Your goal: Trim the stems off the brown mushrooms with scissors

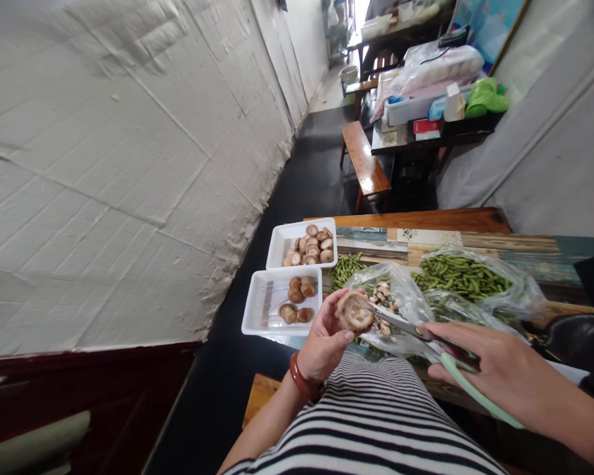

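Note:
My left hand (324, 340) is closed on a brown mushroom (354, 312), gills up, over the table edge. My right hand (495, 366) grips pale green-handled scissors (416, 331) whose blades reach to the mushroom's stem side. Just behind the mushroom lies a clear plastic bag (400, 297) with cut mushroom stems in it. To the left stand two white trays: the near tray (260, 307) holds a few mushrooms and thin skewers, the far tray (282, 241) holds several mushrooms.
Green bean pods (460, 274) lie in plastic bags on the patterned wooden table (475, 237), with more pods (346, 267) beside the trays. A white tiled wall fills the left. A wooden bench (366, 161) and a cluttered table (426, 99) stand farther back.

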Demonstrator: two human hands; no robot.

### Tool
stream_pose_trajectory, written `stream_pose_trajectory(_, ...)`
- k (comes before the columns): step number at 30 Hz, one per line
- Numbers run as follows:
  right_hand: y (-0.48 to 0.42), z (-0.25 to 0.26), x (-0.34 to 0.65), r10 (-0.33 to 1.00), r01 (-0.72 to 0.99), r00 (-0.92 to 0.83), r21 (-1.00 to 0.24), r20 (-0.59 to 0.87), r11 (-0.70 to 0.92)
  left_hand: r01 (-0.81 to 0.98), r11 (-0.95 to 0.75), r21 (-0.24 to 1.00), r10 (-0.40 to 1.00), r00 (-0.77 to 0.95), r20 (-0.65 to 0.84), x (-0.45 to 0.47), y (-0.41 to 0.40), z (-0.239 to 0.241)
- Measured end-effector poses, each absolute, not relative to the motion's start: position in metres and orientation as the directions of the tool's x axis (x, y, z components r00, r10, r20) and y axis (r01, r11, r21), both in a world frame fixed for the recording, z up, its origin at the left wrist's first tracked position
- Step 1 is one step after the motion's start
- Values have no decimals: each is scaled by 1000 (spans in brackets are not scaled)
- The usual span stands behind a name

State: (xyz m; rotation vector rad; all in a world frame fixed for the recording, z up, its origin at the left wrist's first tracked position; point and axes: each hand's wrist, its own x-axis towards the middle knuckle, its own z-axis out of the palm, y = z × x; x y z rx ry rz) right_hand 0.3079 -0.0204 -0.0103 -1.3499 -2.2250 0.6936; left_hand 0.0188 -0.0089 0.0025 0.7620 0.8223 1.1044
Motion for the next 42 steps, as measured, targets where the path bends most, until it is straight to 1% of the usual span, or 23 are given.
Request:
stream_pose_trajectory(3, -25, -16, 305, 894, 701, -409, -564, 185, 437, -449, 183, 874, 977, 179, -112, 19, -8, 1)
stream_pose_trajectory(6, -28, -18, 302, 880, 711, -427, -523, 210, 470, -408, 109, 906, 988, 148, -53, 20, -8, 1)
stream_pose_trajectory(11, -27, -14, 298, 840, 731, -469, -414, 271, 542, -348, 73, 935, 983, 186, -7, 20, -10, 2)
stream_pose_trajectory(14, -24, -9, 298, 823, 728, -491, -384, 286, 568, -339, 54, 939, 980, 198, 15, 19, -10, 3)
stream_pose_trajectory(18, -20, -2, 295, 831, 717, -499, -421, 246, 556, -322, 46, 945, 983, 182, 15, 17, -11, 3)
stream_pose_trajectory(23, -17, 2, 290, 859, 684, -500, -559, 108, 469, -308, 57, 950, 988, 152, -10, 17, -14, 2)
stream_pose_trajectory(25, -17, 3, 289, 866, 678, -495, -592, 70, 435, -301, 67, 951, 988, 151, -22, 17, -15, 2)
stream_pose_trajectory(27, -17, 2, 289, 870, 686, -488, -583, 77, 436, -297, 75, 952, 989, 147, -32, 17, -16, 3)
stream_pose_trajectory(31, -20, -1, 288, 857, 705, -487, -504, 168, 499, -295, 63, 954, 992, 126, -26, 18, -17, 5)
stream_pose_trajectory(33, -23, -3, 287, 848, 707, -497, -481, 184, 519, -277, 57, 959, 992, 122, -23, 19, -18, 6)
stream_pose_trajectory(38, -31, -12, 282, 845, 713, -520, -483, 124, 509, -232, 48, 972, 994, 105, -25, 20, -22, 9)
stream_pose_trajectory(42, -33, -22, 281, 820, 684, -538, -468, 194, 559, -214, 55, 975, 994, 106, -33, 20, -23, 8)
